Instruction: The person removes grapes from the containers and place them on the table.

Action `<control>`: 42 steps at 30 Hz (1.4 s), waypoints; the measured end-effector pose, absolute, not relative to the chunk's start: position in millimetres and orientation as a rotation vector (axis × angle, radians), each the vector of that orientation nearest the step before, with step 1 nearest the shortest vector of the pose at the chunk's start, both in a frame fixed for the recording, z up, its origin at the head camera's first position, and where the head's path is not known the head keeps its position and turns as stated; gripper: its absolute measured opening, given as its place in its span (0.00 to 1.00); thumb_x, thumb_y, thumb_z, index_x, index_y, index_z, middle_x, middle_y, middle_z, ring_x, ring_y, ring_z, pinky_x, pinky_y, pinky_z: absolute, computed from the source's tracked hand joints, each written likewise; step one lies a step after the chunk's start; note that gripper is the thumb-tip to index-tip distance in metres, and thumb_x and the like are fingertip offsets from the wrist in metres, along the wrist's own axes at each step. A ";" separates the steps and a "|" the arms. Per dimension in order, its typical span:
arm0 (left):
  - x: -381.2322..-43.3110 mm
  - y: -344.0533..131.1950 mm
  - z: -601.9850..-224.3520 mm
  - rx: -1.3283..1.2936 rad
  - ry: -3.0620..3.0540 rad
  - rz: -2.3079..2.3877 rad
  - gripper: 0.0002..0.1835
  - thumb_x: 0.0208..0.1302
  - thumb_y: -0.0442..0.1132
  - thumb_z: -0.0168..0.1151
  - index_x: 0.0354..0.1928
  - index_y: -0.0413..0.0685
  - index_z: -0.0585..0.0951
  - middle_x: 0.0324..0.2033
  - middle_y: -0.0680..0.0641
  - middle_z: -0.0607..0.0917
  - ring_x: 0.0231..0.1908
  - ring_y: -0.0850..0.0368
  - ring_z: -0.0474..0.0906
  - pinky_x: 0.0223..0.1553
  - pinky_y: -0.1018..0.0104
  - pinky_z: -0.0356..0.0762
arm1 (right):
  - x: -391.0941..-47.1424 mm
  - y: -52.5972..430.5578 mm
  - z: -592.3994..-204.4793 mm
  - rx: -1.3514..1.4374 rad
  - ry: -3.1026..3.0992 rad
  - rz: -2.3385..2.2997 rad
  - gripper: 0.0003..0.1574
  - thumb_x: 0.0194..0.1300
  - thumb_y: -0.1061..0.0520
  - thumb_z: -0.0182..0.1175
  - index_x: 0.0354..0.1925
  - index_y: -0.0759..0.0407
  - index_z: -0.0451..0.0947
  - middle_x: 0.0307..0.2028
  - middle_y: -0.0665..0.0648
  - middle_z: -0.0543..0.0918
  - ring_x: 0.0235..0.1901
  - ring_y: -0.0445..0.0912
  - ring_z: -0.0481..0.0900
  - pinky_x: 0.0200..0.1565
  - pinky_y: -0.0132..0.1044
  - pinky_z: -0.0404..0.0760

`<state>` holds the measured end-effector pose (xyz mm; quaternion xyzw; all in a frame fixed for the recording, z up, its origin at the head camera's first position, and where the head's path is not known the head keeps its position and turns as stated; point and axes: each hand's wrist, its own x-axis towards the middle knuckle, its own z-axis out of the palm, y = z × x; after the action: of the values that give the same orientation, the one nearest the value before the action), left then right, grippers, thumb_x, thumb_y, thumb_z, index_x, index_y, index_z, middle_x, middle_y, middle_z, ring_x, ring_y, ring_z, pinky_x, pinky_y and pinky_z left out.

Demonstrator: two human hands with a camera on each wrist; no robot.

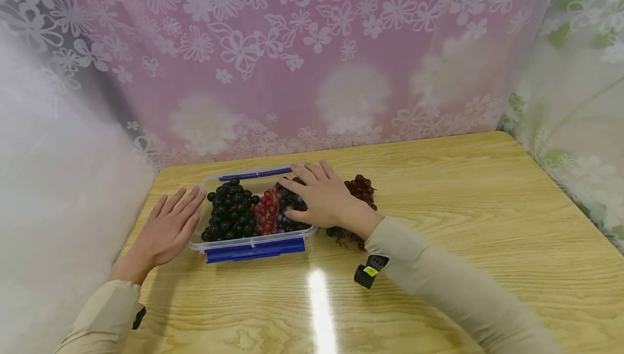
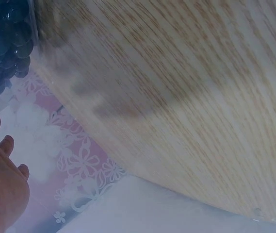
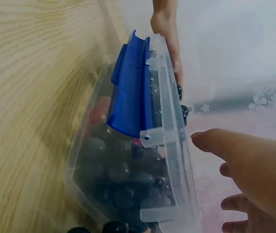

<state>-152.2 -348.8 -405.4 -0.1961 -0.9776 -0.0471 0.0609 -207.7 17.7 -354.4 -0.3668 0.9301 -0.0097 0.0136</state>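
A clear plastic food container (image 1: 200, 246) with blue side latches (image 3: 130, 87) stands lidless on the table. Black grapes (image 1: 231, 213) fill its left part, red grapes (image 1: 267, 212) the middle, and dark bluish grapes (image 1: 287, 218) the right. At the container's left end, my left hand (image 1: 168, 229) has its fingers straight, the tips at the rim; whether they touch it I cannot tell. Over the right end, my right hand (image 1: 324, 197) spreads its fingers and partly hides the bluish grapes. In the right wrist view its thumb (image 3: 210, 141) stands near the rim.
Beside the container's right end, partly behind my right wrist, lie dark red grapes (image 1: 359, 187) on the wooden table (image 1: 463, 208). A pink flowered curtain (image 1: 292, 72) hangs behind the table, and pale cloth (image 1: 53, 181) hangs at the left.
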 end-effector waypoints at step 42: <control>-153.0 -349.0 -408.8 -0.568 -2.922 -0.179 0.28 0.77 0.49 0.37 0.75 0.53 0.55 0.73 0.47 0.55 0.71 0.42 0.47 0.68 0.45 0.31 | -211.6 -23.9 -374.9 -1.119 2.881 0.318 0.20 0.63 0.40 0.62 0.52 0.42 0.81 0.39 0.47 0.84 0.51 0.50 0.75 0.68 0.57 0.40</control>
<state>-153.0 -349.0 -408.8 -0.1899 -0.9768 -0.0598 0.0795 -211.6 -23.9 -374.9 -0.3601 0.9271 0.1023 0.0171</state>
